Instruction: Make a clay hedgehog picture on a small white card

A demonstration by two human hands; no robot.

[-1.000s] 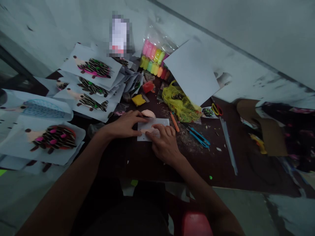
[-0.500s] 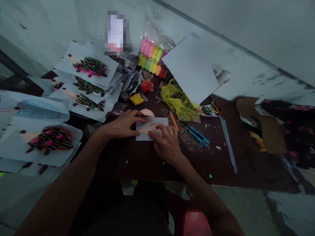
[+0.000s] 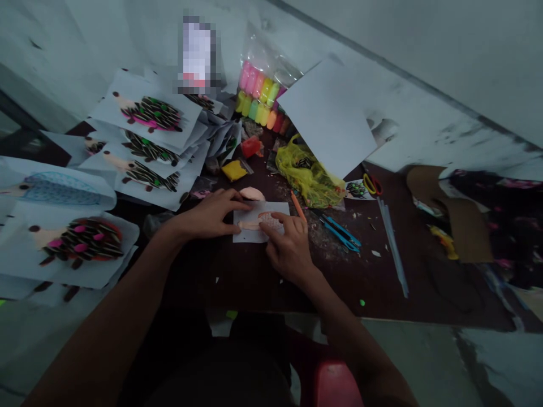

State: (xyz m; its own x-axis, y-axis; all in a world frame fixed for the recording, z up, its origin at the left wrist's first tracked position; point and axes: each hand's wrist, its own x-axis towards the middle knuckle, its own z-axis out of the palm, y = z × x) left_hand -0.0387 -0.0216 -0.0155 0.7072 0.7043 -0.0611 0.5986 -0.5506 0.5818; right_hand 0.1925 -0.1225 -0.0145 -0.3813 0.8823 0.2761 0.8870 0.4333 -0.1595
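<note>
A small white sheet of paper [image 3: 248,237] with an orange drawing [image 3: 266,216] lies flat on the dark table before me. A pale peach strip of clay [image 3: 249,225] is on the sheet's left half. My left hand [image 3: 212,215] rests at the left edge, its thumb and fingers apart on the paper. My right hand [image 3: 288,240] is over the right side, its index fingertip touching the right end of the strip and its fingers loosely spread. A lump of peach clay [image 3: 252,194] lies just beyond the paper. Part of the drawing is hidden under the right hand.
Left stand stacked papers [image 3: 146,152] bearing hedgehogs with striped seeds. Behind are a clear bag of coloured clay [image 3: 261,96], a yellow clay packet [image 3: 235,170] and a yellow-green bag [image 3: 307,175]. Right lie an orange pen [image 3: 298,207], blue cutters [image 3: 341,233], scissors [image 3: 373,185] and clear sticks [image 3: 393,249].
The right index fingertip has shifted slightly along the clay strip, and the right hand has turned a little. My left hand stays in place. The whole view has moved slightly.
</note>
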